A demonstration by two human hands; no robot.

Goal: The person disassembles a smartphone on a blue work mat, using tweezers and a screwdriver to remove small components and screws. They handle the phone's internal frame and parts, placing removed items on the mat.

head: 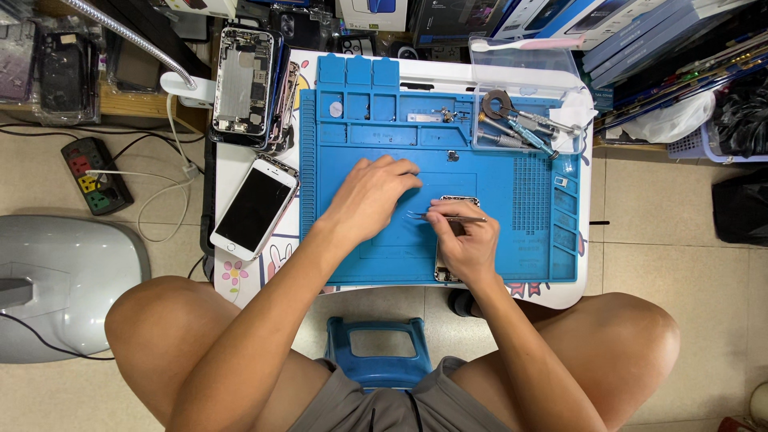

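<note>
Clear plastic tray holds metal screwdrivers; right hand fingers pinch thin steel tweezers over opened phone on blue silicone mat; left hand fingers lie flat, loosely together, on mat.

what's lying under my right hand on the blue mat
An opened phone lies on the blue mat beneath the right hand, which holds tweezers. The hand covers most of the phone.

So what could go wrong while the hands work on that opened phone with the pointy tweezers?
1. The tweezers in the right hand are sharp and might scratch or slip inside the opened phone.
2. The left hand rests flat on the blue mat, near small loose parts that could get brushed away.
3. The white phone lies close to the table's left edge and might get knocked off.
</note>
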